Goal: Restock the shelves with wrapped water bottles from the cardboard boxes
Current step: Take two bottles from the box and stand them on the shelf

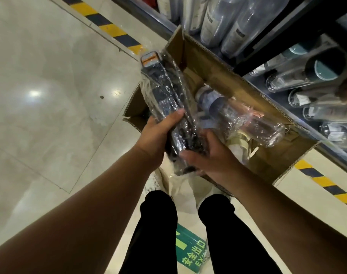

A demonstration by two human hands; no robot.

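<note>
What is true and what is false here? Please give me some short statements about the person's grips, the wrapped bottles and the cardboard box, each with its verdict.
1. The left-hand grip and the right-hand grip both hold the dark bottle wrapped in clear plastic. True.
2. A second plastic-wrapped bottle with a clear body lies inside the brown cardboard box. True.
3. The box is taped shut. False: its flaps stand open.
4. The green exit sign hangs on a wall. False: it lies on the floor by the person's legs.
5. The dark shelf beside the box holds only folded towels. False: it holds clear bottles.
</note>
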